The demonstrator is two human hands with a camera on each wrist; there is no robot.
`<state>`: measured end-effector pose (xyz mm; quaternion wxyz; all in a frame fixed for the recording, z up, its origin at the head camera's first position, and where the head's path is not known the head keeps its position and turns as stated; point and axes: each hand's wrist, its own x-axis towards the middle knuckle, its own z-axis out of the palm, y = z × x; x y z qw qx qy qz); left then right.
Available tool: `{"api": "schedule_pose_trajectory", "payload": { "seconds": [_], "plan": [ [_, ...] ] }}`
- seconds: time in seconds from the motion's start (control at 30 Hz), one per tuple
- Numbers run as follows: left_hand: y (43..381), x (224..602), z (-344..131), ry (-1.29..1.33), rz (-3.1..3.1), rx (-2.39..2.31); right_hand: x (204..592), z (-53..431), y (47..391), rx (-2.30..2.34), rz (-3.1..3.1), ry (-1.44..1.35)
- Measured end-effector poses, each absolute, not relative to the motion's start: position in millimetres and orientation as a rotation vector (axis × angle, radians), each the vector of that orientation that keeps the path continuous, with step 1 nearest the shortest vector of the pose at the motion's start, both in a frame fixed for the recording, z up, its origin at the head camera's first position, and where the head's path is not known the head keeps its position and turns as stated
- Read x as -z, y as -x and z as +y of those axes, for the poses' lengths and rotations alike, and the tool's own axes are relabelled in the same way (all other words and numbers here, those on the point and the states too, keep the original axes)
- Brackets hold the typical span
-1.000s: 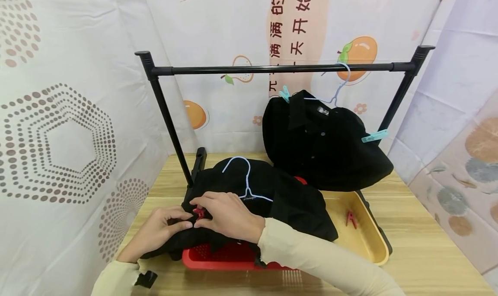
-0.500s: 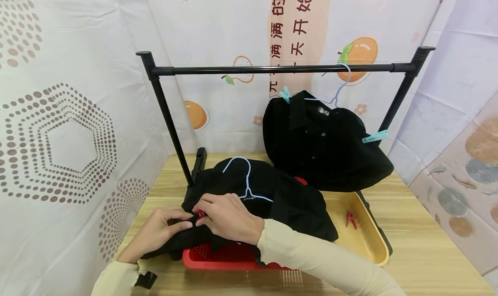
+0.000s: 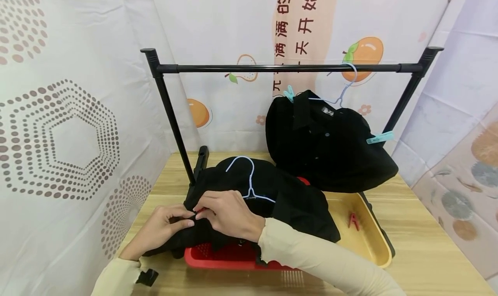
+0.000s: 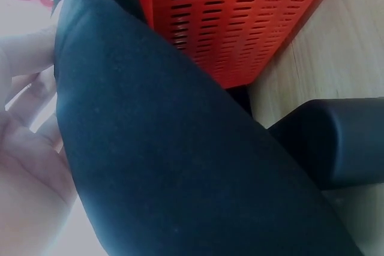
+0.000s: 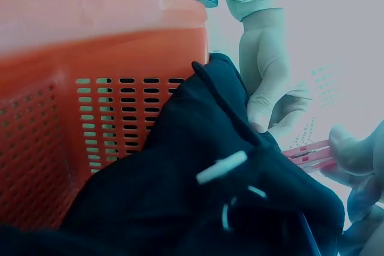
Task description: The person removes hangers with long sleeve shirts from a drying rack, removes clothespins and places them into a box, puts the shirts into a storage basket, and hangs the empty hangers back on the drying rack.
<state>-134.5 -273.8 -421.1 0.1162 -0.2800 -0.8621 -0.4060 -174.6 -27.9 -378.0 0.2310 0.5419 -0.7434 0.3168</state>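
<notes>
A black shirt (image 3: 303, 216) with a light blue hanger (image 3: 250, 179) in its neck lies over a red basket (image 3: 218, 263). My left hand (image 3: 157, 229) pinches the cloth near the shirt's left end. Close beside it, my right hand (image 3: 229, 214) pinches a red clothespin, mostly hidden by the fingers in the head view. In the right wrist view the tip of the clothespin (image 5: 311, 154) meets the cloth edge; whether it bites the fabric is hard to tell. The left wrist view shows the dark cloth (image 4: 168, 136) draped beside the palm.
A second black shirt (image 3: 330, 157) hangs by a blue hanger from the black rack's bar (image 3: 249, 68), with turquoise clothespins (image 3: 380, 137) on it. Another red clothespin (image 3: 353, 221) lies in the yellow tray (image 3: 375, 248). The rack's left post (image 3: 173, 125) stands behind my hands.
The red clothespin has moved closer to the cloth edge and turned, and my right fingers now cover most of it. The left hand keeps its pinch. The head view shifts slightly.
</notes>
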Motion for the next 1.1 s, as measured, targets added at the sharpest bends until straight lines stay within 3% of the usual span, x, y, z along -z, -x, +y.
{"api": "schedule_pose_trajectory", "payload": {
  "seconds": [1.1],
  "plan": [
    [132.5,422.4,-274.7,0.834,-2.499,1.135,358.0,10.9,174.7,-1.268,-2.390,-1.356]
  ]
}}
